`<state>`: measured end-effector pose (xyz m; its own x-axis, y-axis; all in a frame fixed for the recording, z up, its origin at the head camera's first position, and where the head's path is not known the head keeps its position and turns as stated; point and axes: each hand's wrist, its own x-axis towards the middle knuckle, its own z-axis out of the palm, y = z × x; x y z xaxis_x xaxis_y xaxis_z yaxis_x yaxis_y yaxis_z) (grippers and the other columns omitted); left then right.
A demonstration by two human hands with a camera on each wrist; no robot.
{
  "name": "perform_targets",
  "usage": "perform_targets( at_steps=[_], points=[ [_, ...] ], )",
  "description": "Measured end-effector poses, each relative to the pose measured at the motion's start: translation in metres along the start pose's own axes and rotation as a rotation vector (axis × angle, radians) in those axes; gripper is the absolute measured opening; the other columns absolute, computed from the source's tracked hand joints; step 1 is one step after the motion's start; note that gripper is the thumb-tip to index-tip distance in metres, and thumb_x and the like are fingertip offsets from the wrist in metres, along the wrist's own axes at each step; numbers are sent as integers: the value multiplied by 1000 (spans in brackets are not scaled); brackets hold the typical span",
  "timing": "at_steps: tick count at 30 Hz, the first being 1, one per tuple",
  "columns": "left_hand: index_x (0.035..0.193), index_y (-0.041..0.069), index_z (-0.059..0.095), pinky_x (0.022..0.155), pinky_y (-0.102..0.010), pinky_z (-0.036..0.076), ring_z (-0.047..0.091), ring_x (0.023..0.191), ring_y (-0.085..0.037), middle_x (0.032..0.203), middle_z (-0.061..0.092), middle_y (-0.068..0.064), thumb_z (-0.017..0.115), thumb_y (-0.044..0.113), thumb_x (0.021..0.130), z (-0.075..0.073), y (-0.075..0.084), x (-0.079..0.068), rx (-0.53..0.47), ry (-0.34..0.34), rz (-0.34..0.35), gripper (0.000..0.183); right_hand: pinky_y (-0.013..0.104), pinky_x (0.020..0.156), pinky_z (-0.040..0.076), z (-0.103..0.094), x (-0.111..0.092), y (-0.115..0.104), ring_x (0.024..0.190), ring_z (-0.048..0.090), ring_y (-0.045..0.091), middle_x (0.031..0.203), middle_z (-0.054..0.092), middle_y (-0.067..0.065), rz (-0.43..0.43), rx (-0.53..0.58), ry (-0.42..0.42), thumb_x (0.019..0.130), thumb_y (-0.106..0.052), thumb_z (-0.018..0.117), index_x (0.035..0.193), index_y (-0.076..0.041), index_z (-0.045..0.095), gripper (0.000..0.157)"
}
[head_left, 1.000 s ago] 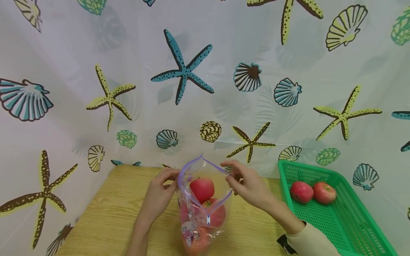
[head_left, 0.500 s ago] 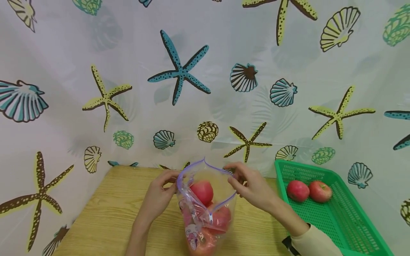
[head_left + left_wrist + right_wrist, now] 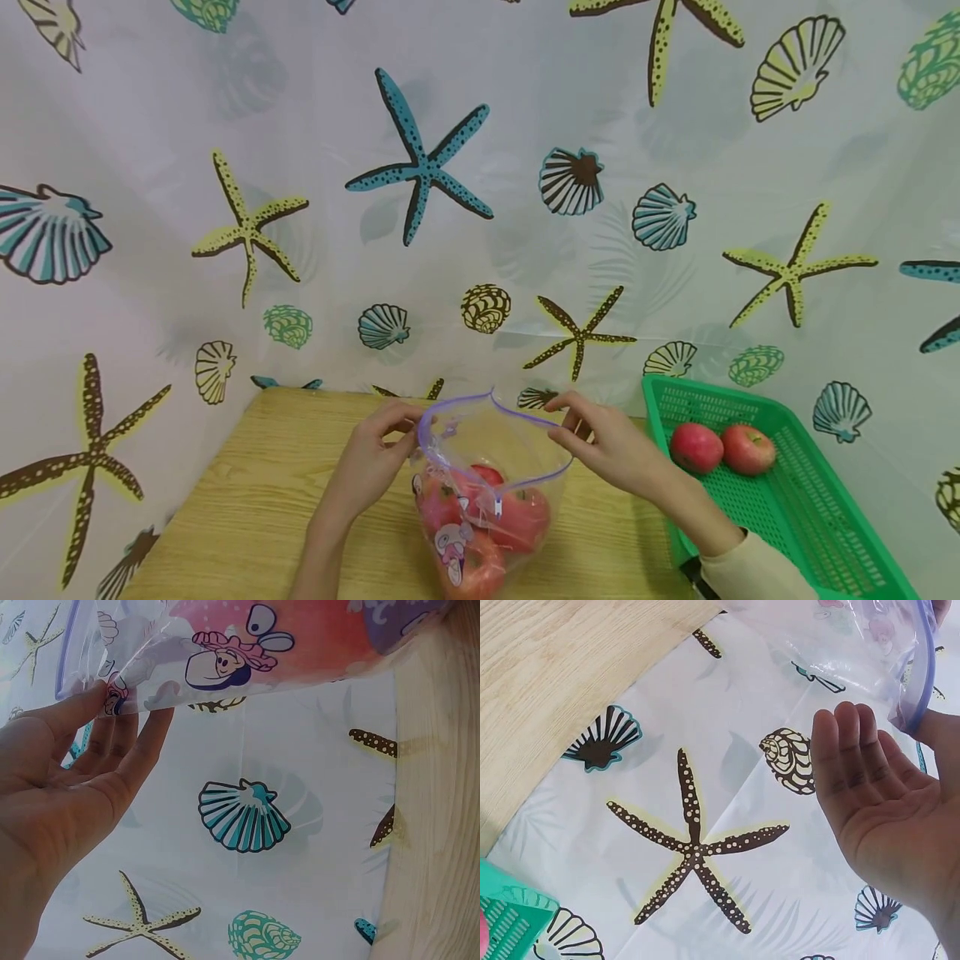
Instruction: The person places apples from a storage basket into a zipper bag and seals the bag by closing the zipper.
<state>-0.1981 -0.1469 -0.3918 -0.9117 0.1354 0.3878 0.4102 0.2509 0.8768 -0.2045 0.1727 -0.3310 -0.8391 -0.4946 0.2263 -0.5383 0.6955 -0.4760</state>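
A clear plastic zip bag (image 3: pixel 525 475) with a purple rim and cartoon prints stands with its mouth spread wide. Several red apples (image 3: pixel 521 518) lie inside, partly behind the printed film. My left hand (image 3: pixel 378 454) pinches the bag's left edge between thumb and fingers, as the left wrist view also shows. At the opposite side of the rim, my right hand (image 3: pixel 611 446) holds the edge by the thumb, its other fingers fairly straight and outside the bag. A white slider (image 3: pixel 498 507) sits on the near side of the zip.
To the right is a green plastic basket (image 3: pixel 787 508) with two apples (image 3: pixel 723 448) at its far end. The wooden table (image 3: pixel 247 500) ends at a hanging curtain (image 3: pixel 315 108) printed with starfish and shells.
An apple near the bag's mouth has dropped lower among the others. The mouth has widened as my right hand shifted to the right. My left hand keeps its grip.
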Motion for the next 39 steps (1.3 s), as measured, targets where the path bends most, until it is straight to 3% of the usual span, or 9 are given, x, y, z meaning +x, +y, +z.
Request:
perform_targets(
  at_steps=[8, 14, 19, 27, 39],
  points=[
    [105, 23, 72, 83, -35, 55, 61, 99, -18, 107, 66, 6, 65, 10, 96, -1, 4, -2, 20, -21, -32, 18, 24, 64, 50, -20, -5, 16, 75, 60, 1, 82, 65, -13, 16, -43, 52, 101, -31, 58, 123, -16, 60, 27],
    [107, 20, 72, 83, -33, 55, 62, 99, -18, 107, 66, 6, 66, 14, 95, -2, 5, -2, 21, -38, -29, 14, 27, 72, 55, -38, -6, 41, 82, 64, 6, 89, 68, -8, 34, -132, 109, 99, -26, 62, 122, -13, 61, 26],
    [106, 22, 72, 84, -36, 55, 62, 99, -18, 108, 66, 7, 66, 12, 95, -3, 5, -2, 36, -34, -39, 16, 31, 74, 56, -49, -5, 60, 88, 65, 13, 96, 68, -3, 70, -182, 94, 98, -28, 63, 124, -10, 60, 32],
    [107, 24, 72, 84, -36, 54, 62, 100, -18, 109, 66, 7, 66, 11, 95, 0, 4, -2, 32, -37, -37, 19, 50, 86, 53, -61, -11, 92, 105, 62, 31, 119, 62, 14, 127, -219, 70, 98, -27, 64, 126, -5, 58, 37],
    [109, 24, 72, 83, -35, 52, 62, 99, -17, 108, 67, 7, 66, 13, 95, 2, 4, -1, 27, -42, -37, 18, 58, 90, 48, -80, -24, 138, 116, 54, 40, 126, 53, 21, 237, -254, 38, 97, -29, 64, 129, -4, 54, 42]
  ],
)
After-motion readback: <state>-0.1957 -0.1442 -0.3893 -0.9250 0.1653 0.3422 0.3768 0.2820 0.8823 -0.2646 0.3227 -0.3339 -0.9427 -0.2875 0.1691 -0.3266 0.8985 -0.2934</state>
